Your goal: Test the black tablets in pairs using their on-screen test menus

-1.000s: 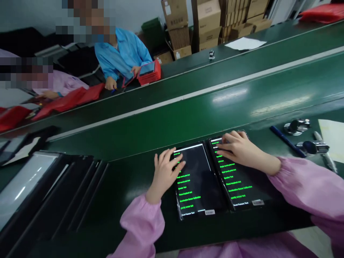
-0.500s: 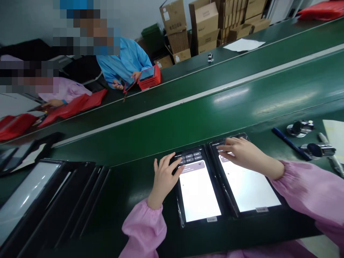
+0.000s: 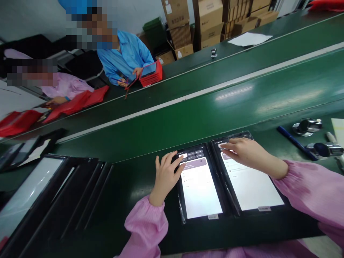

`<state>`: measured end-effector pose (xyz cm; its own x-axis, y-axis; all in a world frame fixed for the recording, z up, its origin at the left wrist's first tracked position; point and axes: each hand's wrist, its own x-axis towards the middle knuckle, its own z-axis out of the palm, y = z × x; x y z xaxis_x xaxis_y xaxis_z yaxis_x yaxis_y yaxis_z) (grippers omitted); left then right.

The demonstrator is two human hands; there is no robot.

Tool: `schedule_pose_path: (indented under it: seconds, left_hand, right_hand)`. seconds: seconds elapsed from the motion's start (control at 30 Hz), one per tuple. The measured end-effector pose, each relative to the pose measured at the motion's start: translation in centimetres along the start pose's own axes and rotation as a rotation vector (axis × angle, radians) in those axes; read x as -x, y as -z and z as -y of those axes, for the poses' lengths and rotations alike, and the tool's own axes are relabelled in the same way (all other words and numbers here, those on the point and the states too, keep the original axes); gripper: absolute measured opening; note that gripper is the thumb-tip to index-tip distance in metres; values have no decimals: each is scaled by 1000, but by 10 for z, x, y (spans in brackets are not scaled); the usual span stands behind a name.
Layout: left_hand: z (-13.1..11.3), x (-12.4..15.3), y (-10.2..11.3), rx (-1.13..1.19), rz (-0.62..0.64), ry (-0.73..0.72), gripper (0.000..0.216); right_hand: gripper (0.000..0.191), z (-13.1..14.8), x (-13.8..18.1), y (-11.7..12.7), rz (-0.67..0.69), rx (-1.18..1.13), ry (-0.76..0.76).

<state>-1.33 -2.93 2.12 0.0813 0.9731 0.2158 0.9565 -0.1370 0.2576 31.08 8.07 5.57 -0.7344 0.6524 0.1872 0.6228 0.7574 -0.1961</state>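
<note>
Dark green counter (image 3: 134, 186) spreads across the near side, and well beyond the fingers (image 3: 176, 162) a co-worker in blue (image 3: 129, 50) is beside a red stack (image 3: 152, 77), with cartons (image 3: 209, 21) farther back. Two lit tablets lie next to each other: the left tablet (image 3: 202, 200) below the fingers of the left hand (image 3: 164, 175), the right tablet (image 3: 258, 191) below those of the right hand (image 3: 247, 152). Left fingers fan wide over an upper corner, gripping nothing; right fingers reach forward over the matching corner, index and thumb slightly parted, also pinching nothing — whether any tip actually meets the glass, I cannot tell. For clean touches, it seems best to press the small tiles (image 3: 199, 156) near the fingertips with one finger per screen, lightly and squarely, the spare ones lifted — a stray brush could select a neighbouring tile. Outward from the right fingers lie a blue pen (image 3: 295, 141) and shiny metal fittings (image 3: 307, 126); outward from the left fingers, overlapping dark slabs (image 3: 83, 193) leave that elbow reason to move carefully.
</note>
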Motion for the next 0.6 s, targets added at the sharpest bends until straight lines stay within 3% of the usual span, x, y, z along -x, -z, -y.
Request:
schedule_pose_path:
  seconds: [0.1, 0.2, 0.3, 0.37, 0.47, 0.6]
  left_hand:
    - [0, 1, -2, 102, -38, 34, 25]
    - [0, 12, -3, 364, -202, 203, 36]
    - [0, 28, -2, 724, -352, 470, 50]
    - [-1, 32, -4, 866, -351, 577, 52]
    - [-3, 19, -10, 962, -305, 629, 46]
    - [-3, -19, -23, 1087, -326, 640, 40]
  right_hand:
    - [37, -3, 2, 2, -3, 0, 1]
    - [42, -15, 19, 8, -122, -74, -41]
    - [48, -33, 46, 11, -333, -271, -300]
    - [52, -45, 59, 8, -396, -474, -540]
    - [63, -58, 60, -4, -435, -899, -787]
    - [65, -63, 39, -16, -459, -1232, -842]
